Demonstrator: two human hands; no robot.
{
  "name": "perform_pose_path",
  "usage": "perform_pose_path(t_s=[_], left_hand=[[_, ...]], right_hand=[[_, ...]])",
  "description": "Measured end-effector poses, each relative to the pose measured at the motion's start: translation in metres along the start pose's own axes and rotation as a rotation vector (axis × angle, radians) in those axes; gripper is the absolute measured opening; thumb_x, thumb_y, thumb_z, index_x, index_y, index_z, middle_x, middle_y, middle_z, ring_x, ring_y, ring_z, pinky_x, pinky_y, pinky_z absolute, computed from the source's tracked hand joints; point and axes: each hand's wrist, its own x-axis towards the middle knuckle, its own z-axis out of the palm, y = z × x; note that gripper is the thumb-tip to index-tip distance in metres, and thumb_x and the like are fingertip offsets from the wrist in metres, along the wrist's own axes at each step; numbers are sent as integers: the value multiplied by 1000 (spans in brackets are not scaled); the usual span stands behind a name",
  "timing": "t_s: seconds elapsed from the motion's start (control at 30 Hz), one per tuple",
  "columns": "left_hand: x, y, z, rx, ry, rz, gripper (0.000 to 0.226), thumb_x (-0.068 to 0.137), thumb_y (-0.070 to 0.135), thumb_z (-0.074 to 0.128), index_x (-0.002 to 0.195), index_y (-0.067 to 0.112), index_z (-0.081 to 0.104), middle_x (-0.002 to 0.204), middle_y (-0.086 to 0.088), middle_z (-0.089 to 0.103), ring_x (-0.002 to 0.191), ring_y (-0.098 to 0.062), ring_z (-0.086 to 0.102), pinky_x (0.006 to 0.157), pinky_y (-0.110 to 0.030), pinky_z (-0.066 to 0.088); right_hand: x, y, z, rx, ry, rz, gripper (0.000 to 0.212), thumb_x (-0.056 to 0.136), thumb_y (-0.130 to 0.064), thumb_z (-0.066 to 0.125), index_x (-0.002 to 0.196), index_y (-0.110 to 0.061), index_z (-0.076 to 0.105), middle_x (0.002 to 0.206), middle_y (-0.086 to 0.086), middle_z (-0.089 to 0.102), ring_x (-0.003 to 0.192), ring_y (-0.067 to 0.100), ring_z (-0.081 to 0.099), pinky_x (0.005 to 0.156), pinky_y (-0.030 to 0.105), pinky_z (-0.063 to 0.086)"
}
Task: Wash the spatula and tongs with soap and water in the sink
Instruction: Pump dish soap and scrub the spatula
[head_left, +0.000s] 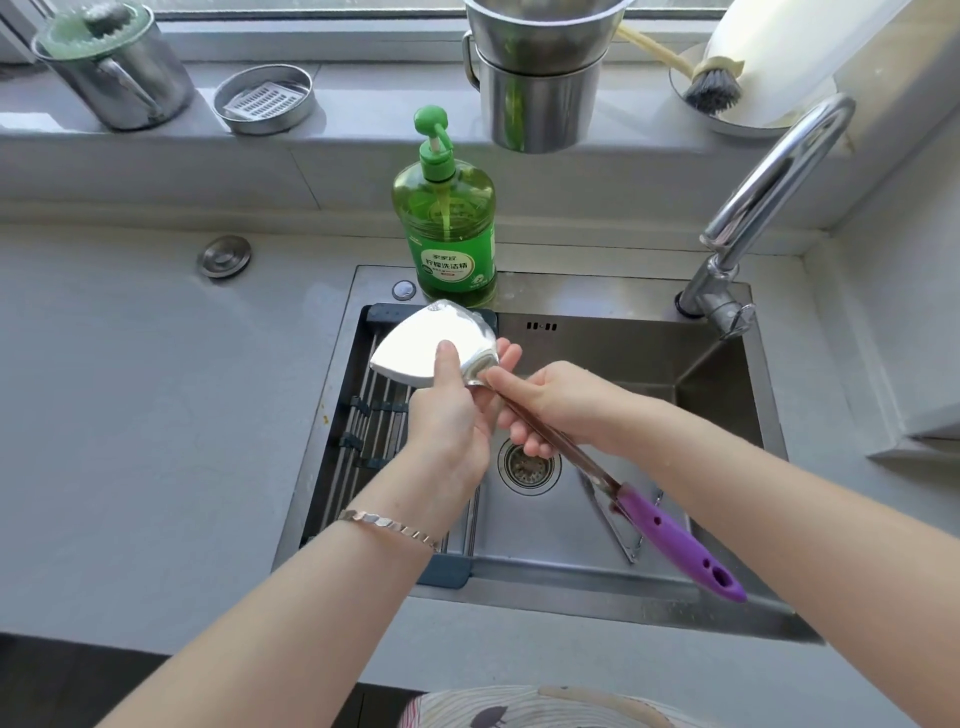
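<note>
A steel spatula (415, 345) with a purple handle (685, 545) is held over the sink (623, 582). My left hand (447, 415) grips the blade's near edge, thumb on top. My right hand (550, 400) is closed around the shaft just behind the blade. Metal tongs (621, 535) lie on the sink floor at the right, partly hidden under the spatula handle. A green bottle of dish soap (447, 234) stands on the sink's back rim. The tap (769, 192) curves up at the right; no water runs from it.
A roll-up drying rack (363, 410) covers the sink's left part. The drain strainer (530, 465) sits in the middle of the basin. Steel pots (540, 78), a lidded cup (111, 67), a small tin (265, 98) and a brush (711, 88) stand on the window ledge.
</note>
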Motion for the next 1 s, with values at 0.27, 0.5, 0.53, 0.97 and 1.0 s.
perform_pose_path(t_s=[0.27, 0.5, 0.53, 0.97, 1.0], left_hand=[[12, 39, -17, -162, 113, 89, 28, 101, 30, 38, 109, 3, 38, 85, -21, 65, 60, -20, 70, 69, -35, 59], [17, 37, -21, -257, 243, 131, 24, 101, 30, 38, 111, 9, 32, 88, -19, 61, 67, -20, 68, 65, -32, 59], [16, 35, -21, -267, 253, 136, 24, 101, 30, 38, 111, 10, 31, 88, -19, 61, 67, -20, 67, 66, -32, 59], [18, 32, -26, -421, 148, 163, 27, 101, 29, 37, 117, 8, 35, 84, -20, 66, 65, -24, 71, 69, -37, 60], [20, 34, -27, -429, 175, 177, 25, 101, 29, 37, 115, 9, 35, 88, -19, 64, 69, -24, 70, 70, -36, 59]], right_hand=[[-27, 32, -24, -41, -126, -51, 27, 97, -19, 45, 92, -11, 70, 80, 0, 75, 74, 10, 68, 79, 26, 54], [-43, 74, -16, -1161, 524, -491, 34, 92, -43, 41, 86, -19, 64, 60, -7, 57, 46, 15, 55, 39, 24, 41], [-40, 85, -16, -1333, 653, -537, 42, 92, -46, 36, 80, -19, 65, 56, -5, 56, 40, 18, 53, 34, 22, 33], [-38, 45, -39, -62, -254, 258, 51, 86, -63, 39, 70, -15, 46, 45, -5, 39, 29, 7, 32, 31, 14, 26], [-36, 45, -28, -318, -107, 164, 51, 87, -64, 37, 70, -17, 45, 49, -5, 42, 34, 10, 36, 35, 18, 28]])
